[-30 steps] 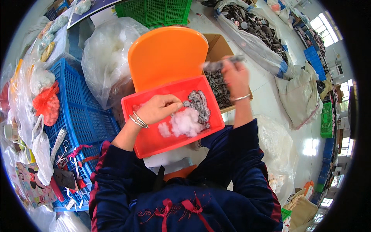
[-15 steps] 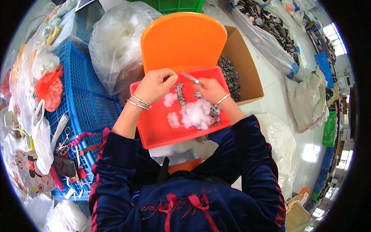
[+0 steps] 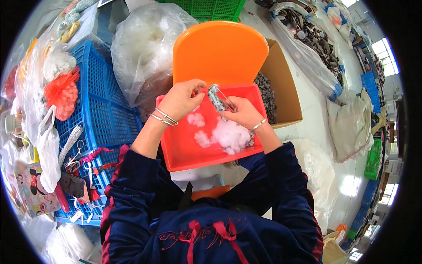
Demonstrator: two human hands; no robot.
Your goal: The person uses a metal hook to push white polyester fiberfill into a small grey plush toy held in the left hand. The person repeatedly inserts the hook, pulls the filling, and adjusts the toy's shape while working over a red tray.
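My right hand [image 3: 245,113] is closed round a slim silver metal tool [image 3: 227,102], its exact kind unclear. A small grey mottled fuzzy piece [image 3: 216,97] sits against the tool in front of those fingers. Just left of that piece is my left hand [image 3: 181,102]. Its thumb and forefinger are curved and a little apart, with nothing visible between them. Both hands are above a red plastic tray [image 3: 180,160]. White stuffing fluff [image 3: 231,135] lies in the tray, with smaller tufts [image 3: 198,119] to its left. Part of another grey piece shows beside the fluff.
The tray adjoins an orange chair [image 3: 220,53]. Behind it on the right, a cardboard box [image 3: 285,88] holds grey fuzzy pieces [image 3: 266,94]. A clear bag of white fluff [image 3: 145,48] stands back left. Blue crates [image 3: 99,101] with scissors [image 3: 79,147] flank my left side.
My right hand has turned, and the grey piece now shows up beside the metal tool, above the tray. My left thumb and forefinger have parted slightly. The whole view has shifted a little.
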